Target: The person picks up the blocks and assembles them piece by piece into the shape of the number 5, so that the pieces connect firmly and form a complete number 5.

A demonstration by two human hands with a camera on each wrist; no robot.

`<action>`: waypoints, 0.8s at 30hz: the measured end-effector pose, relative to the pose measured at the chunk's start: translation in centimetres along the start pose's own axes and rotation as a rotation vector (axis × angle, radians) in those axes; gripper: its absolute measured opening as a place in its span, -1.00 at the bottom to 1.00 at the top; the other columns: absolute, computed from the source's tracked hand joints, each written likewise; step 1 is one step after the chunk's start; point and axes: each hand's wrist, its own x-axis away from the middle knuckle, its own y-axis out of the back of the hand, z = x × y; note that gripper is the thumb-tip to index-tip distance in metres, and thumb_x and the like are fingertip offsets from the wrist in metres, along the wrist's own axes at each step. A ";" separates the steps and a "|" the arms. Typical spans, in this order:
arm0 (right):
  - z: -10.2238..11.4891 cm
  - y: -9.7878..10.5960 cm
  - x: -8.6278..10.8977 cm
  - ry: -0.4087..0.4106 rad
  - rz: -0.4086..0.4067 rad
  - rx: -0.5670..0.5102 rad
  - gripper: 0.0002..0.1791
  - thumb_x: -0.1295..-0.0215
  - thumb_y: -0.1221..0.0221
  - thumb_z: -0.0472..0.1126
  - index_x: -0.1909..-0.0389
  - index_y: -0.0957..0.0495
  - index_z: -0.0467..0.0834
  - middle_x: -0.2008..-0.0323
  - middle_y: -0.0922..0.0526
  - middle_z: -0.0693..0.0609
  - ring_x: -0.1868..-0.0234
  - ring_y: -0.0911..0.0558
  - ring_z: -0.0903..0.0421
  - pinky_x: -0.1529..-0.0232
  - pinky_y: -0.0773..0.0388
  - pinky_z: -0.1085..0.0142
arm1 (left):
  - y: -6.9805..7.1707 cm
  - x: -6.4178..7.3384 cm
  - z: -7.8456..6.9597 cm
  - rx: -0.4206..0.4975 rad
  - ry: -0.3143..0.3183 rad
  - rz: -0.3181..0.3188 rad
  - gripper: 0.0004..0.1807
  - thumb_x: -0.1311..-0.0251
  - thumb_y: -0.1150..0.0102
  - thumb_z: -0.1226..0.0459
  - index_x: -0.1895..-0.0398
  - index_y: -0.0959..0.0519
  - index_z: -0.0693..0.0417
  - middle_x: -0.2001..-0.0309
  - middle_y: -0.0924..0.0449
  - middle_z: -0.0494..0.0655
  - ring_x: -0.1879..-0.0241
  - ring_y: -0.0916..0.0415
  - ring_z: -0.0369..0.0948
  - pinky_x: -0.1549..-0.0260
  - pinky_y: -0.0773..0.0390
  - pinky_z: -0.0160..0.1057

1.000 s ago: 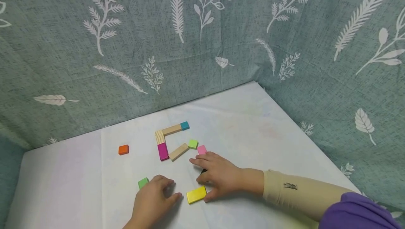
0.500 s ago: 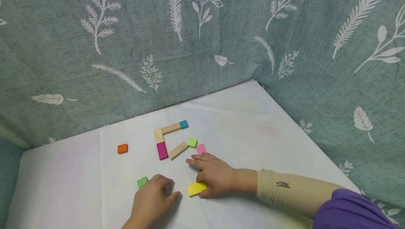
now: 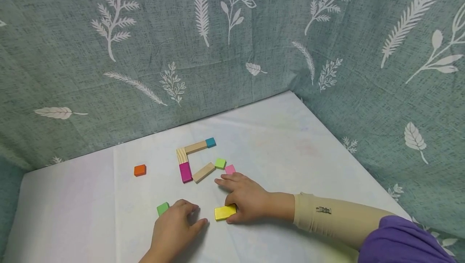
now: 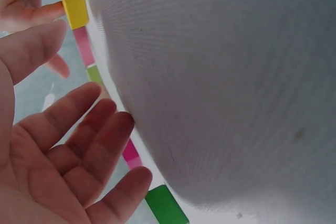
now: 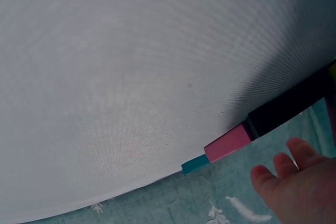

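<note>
My right hand (image 3: pixel 248 198) pinches a yellow block (image 3: pixel 223 213) between thumb and index finger, low on the white table. Its other fingers spread towards a pink block (image 3: pixel 230 169). A black block (image 5: pixel 289 103) joins the pink and yellow ones in the right wrist view; the hand hides it from the head view. My left hand (image 3: pixel 174 226) rests with relaxed, parted fingers and holds nothing. Beside it lies a green block (image 3: pixel 162 209), partly covered in the head view. The left wrist view shows the left palm and the yellow block's end under the right fingers.
Further back, a magenta block (image 3: pixel 185 172), plain wooden blocks (image 3: pixel 196 147), a blue block (image 3: pixel 210 142) and a lime block (image 3: pixel 220 163) form a bent line. An orange block (image 3: pixel 139 170) lies apart at left. Patterned green cloth (image 3: pixel 218 73) hangs behind the table.
My right thumb and index finger have closed on the yellow block, which has turned slightly and moved a little away from me. The black block has gone out of the head view. My left hand stays put.
</note>
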 end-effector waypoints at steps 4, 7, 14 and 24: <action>0.0 -0.2 -0.1 -0.002 -0.006 0.011 -0.65 -0.18 -0.30 0.33 0.23 -0.78 0.20 -0.50 -0.33 0.01 -0.56 -0.22 -0.02 -0.56 -0.16 0.04 | 0.0 0.0 0.0 0.002 0.012 0.009 -0.50 0.16 -0.59 -0.12 0.20 -0.76 -0.05 0.18 -0.69 -0.13 0.23 -0.61 -0.20 0.09 -0.69 0.09; 0.0 -0.4 -0.1 -0.009 -0.006 0.013 -0.64 -0.18 -0.30 0.33 0.22 -0.78 0.20 -0.50 -0.33 0.01 -0.55 -0.22 -0.02 -0.55 -0.17 0.04 | -0.1 0.0 0.0 0.003 0.025 0.016 -0.52 0.16 -0.59 -0.11 0.21 -0.76 -0.05 0.18 -0.69 -0.13 0.23 -0.61 -0.20 0.07 -0.68 0.10; -0.3 -0.2 0.0 -0.028 -0.029 -0.030 -0.47 -0.15 -0.26 0.44 0.05 -0.75 0.17 -0.49 -0.36 0.00 -0.54 -0.27 0.01 -0.55 -0.18 0.06 | -0.1 0.0 0.0 0.005 0.031 0.021 -0.51 0.16 -0.59 -0.11 0.21 -0.76 -0.04 0.18 -0.69 -0.12 0.24 -0.60 -0.20 0.06 -0.68 0.12; -4.1 3.0 1.6 -0.203 -0.199 -0.140 -0.64 -0.33 -0.29 0.10 0.00 -0.74 -0.01 -0.31 -0.57 -0.03 -0.34 -0.51 0.00 -0.38 -0.45 0.03 | 0.1 0.0 0.1 0.001 0.020 0.019 -0.49 0.17 -0.60 -0.09 0.15 -0.76 -0.05 0.16 -0.68 -0.13 0.21 -0.58 -0.20 0.04 -0.68 0.09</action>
